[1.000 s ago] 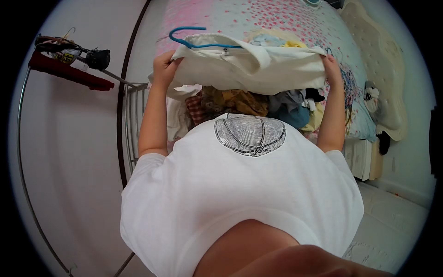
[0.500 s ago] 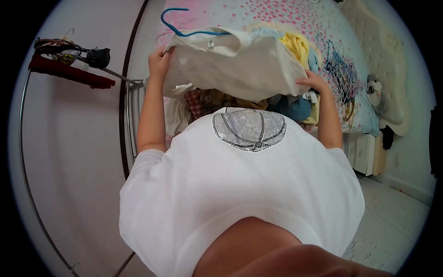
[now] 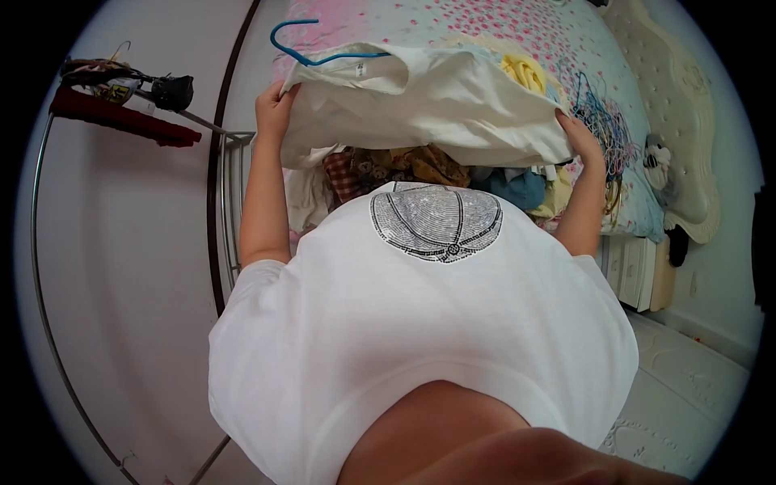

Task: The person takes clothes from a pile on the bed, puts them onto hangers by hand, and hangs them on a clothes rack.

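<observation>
A white shirt (image 3: 436, 101) is stretched sideways between my two hands, its neck opening and small label at the upper left. Inside the neck sits a blue hanger (image 3: 303, 56), its hook pointing up and left; the rest of it is hidden by the cloth. My left hand (image 3: 275, 109) is closed on the shirt's left edge, close to the hanger. On the opposite edge, my right hand (image 3: 580, 137) grips the cloth, thumb and fingers pressed together. Below the shirt shows a pile of clothes (image 3: 517, 187), partly covered by it.
Behind lies a bed with a floral sheet (image 3: 477, 16). A yellow garment (image 3: 525, 73) and a tangle of hangers (image 3: 602, 121) rest on it. At the left stands a metal rack (image 3: 40, 242) with a dark red cloth (image 3: 121, 117). A white cabinet (image 3: 634, 271) is at right.
My right hand has moved outward to the right, and the shirt is now pulled wider and flatter. The hanger and my left hand have shifted slightly left.
</observation>
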